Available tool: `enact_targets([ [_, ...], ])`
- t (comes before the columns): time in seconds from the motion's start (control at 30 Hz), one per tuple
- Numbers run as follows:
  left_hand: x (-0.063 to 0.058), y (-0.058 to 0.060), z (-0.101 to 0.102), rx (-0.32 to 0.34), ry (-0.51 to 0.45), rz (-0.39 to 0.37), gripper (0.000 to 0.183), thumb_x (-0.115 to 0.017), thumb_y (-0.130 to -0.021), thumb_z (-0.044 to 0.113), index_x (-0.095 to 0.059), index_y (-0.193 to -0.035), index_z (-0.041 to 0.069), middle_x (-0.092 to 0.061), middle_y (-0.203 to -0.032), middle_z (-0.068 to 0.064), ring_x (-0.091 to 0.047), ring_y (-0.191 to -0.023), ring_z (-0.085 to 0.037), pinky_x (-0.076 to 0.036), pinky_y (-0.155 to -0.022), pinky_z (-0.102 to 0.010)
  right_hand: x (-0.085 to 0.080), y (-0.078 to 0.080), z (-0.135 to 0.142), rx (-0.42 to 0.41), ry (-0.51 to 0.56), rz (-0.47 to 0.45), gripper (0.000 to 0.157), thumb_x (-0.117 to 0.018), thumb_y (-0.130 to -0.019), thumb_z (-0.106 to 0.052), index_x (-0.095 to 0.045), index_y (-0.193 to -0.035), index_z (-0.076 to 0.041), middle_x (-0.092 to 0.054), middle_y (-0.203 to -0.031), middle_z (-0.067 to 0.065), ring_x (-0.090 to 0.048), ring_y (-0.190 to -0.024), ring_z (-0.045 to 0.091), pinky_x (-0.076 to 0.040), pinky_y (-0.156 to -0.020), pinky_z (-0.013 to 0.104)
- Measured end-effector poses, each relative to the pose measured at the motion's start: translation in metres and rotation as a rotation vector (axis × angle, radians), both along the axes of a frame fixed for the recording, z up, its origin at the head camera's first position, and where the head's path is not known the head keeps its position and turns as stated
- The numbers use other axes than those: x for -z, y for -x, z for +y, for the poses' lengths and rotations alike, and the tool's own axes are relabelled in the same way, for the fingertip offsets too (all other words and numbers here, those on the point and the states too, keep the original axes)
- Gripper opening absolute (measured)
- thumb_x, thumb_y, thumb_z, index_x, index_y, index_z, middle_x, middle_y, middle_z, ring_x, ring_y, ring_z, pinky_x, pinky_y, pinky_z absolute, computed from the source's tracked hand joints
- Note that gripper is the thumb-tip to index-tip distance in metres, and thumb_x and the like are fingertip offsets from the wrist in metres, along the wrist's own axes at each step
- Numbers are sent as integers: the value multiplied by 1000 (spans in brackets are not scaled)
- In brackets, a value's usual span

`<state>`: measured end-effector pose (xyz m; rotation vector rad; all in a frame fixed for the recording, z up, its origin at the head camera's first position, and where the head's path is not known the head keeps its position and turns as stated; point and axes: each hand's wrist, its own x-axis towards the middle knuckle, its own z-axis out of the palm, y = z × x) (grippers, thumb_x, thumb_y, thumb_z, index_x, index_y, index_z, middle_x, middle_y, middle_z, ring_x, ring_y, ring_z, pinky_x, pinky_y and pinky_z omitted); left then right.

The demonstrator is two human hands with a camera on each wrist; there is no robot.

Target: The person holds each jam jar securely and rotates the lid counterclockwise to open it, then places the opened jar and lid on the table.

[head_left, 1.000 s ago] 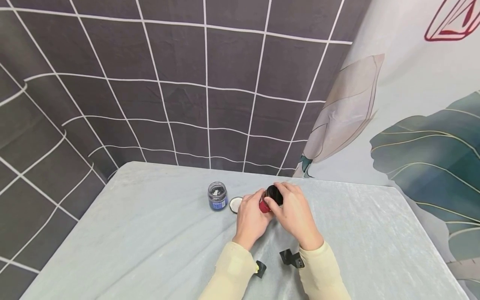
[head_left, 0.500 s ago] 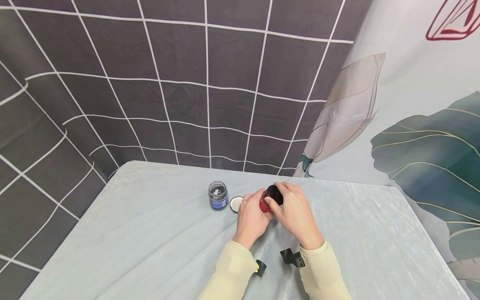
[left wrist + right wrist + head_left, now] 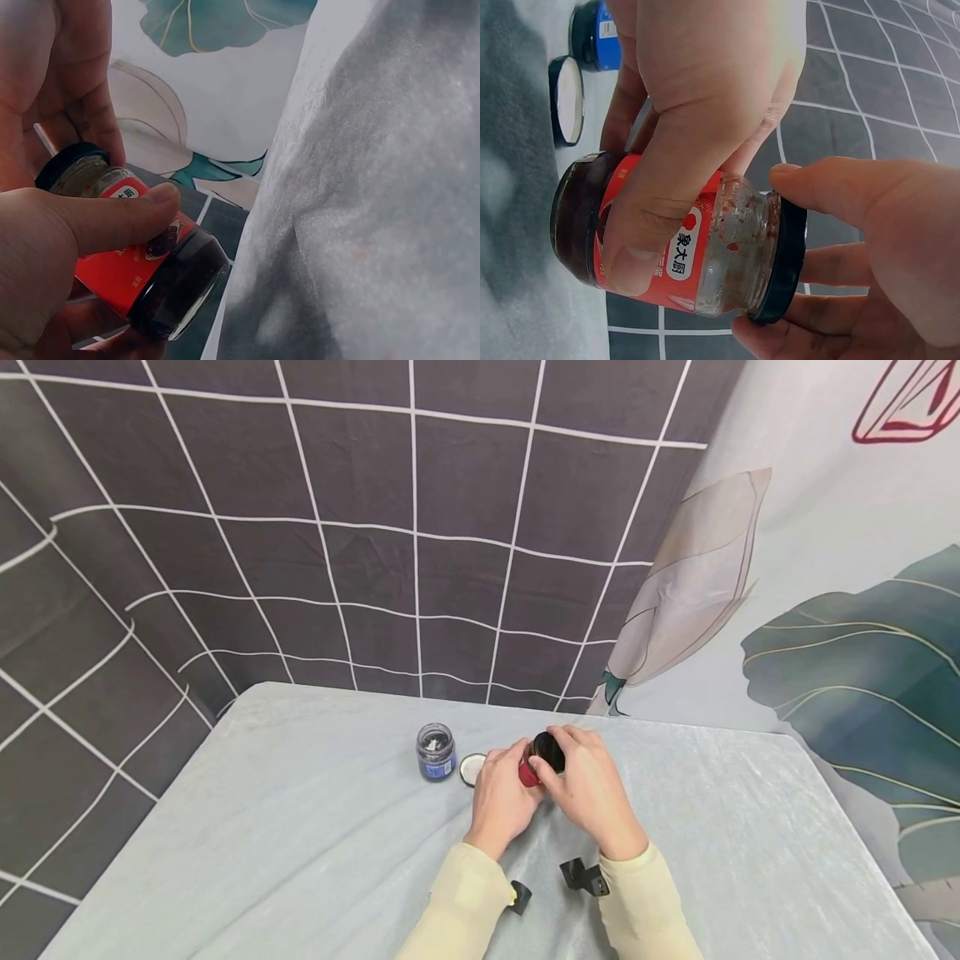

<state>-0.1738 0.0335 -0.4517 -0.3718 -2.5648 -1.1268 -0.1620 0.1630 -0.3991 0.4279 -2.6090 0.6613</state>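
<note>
My left hand (image 3: 501, 802) grips a glass jar (image 3: 682, 281) with a red label around its body. The jar is tilted and held just above the table, with dark sauce in its base and reddish smears inside the clear upper glass. Its black lid (image 3: 786, 262) sits on the mouth. Fingers and thumb of my right hand (image 3: 596, 793) pinch that lid by the rim. In the left wrist view, my left thumb (image 3: 124, 221) lies across the red label, and the lid is partly hidden by the right hand.
An uncapped glass jar (image 3: 436, 753) with a blue label stands upright to the left. Beside it a loose lid (image 3: 471, 769) lies with its white inside up. A pale cloth covers the table (image 3: 315, 827); a dark gridded curtain (image 3: 360, 560) hangs behind.
Both hands keep their hold on the red-labelled jar and its lid, with barely any movement. The blue-labelled jar and the loose lid stay where they were.
</note>
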Motion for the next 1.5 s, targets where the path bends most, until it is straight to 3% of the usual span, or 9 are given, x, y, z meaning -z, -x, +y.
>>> enact_targets([
  [0.47,1,0,-2,16,1,16,45,-81,-74,15,-70,-117,8,-74,-105,-4,-66,-98,-23,-54,-84,-36,0,0,0,-29,-31,16,44,-78,-85,-15,-64,-117,12,-67,-110,24,-60,-103,42,-50,-92,52],
  [0.97,1,2,-4,40,6,-25,41,-84,-73,18,-70,-111,13,-74,-97,1,-65,-96,-21,-53,-82,-34,0,-1,0,-63,-82,-3,44,-75,-89,-13,-61,-120,14,-63,-114,26,-57,-105,44,-48,-94,53],
  [1.3,1,2,-5,65,32,-59,58,-87,-75,30,-67,-125,7,-73,-110,-6,-65,-102,-23,-53,-88,-37,-1,0,4,-105,-110,-17,43,-73,-92,-14,-60,-123,13,-62,-119,25,-56,-105,41,-50,-92,52],
  [1.5,1,4,-6,68,4,-25,45,-83,-76,24,-70,-116,11,-74,-100,-2,-65,-96,-23,-54,-82,-37,-1,-1,1,-64,-82,-13,44,-73,-90,-14,-60,-123,13,-62,-119,26,-56,-107,42,-49,-94,53],
])
